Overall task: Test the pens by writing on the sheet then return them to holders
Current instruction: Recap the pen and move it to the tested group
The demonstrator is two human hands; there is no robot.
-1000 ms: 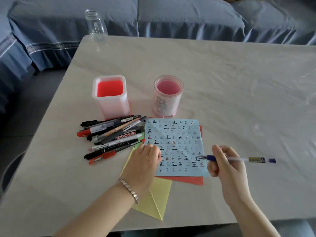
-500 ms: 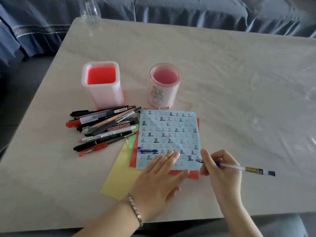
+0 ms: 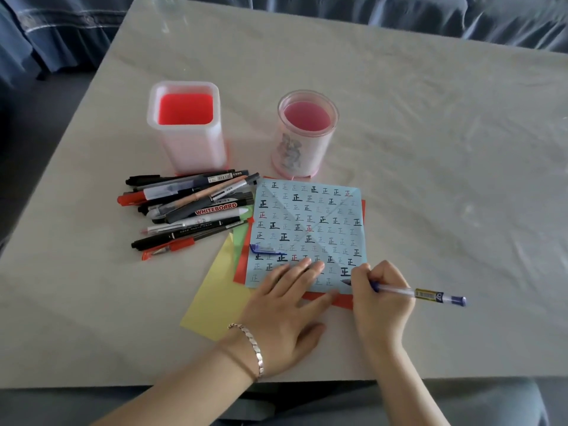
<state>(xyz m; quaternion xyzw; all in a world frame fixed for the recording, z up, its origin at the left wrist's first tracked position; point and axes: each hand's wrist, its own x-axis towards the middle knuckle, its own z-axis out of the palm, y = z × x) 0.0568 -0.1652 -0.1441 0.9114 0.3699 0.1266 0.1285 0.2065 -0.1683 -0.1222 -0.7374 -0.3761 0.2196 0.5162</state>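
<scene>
A light blue sheet (image 3: 307, 222) covered in written characters lies on red, green and yellow papers. My right hand (image 3: 379, 298) grips a blue-capped pen (image 3: 427, 295), its tip touching the sheet's near right corner. My left hand (image 3: 284, 305) presses flat on the sheet's near edge, fingers straight. A blue pen cap (image 3: 262, 249) lies on the sheet's left side. A pile of several pens and markers (image 3: 190, 207) sits left of the sheet. Behind stand a square holder (image 3: 189, 130) and a round holder (image 3: 304, 136), both with no pens inside.
The pale table (image 3: 430, 149) stretches bare to the right. A clear glass bottle (image 3: 170, 7) stands at the far left corner. A blue sofa (image 3: 61, 29) runs behind the table.
My left hand let go of the blue cap on the sheet and moved right to press the sheet's near edge. My right hand lowered the pen tip onto the paper.
</scene>
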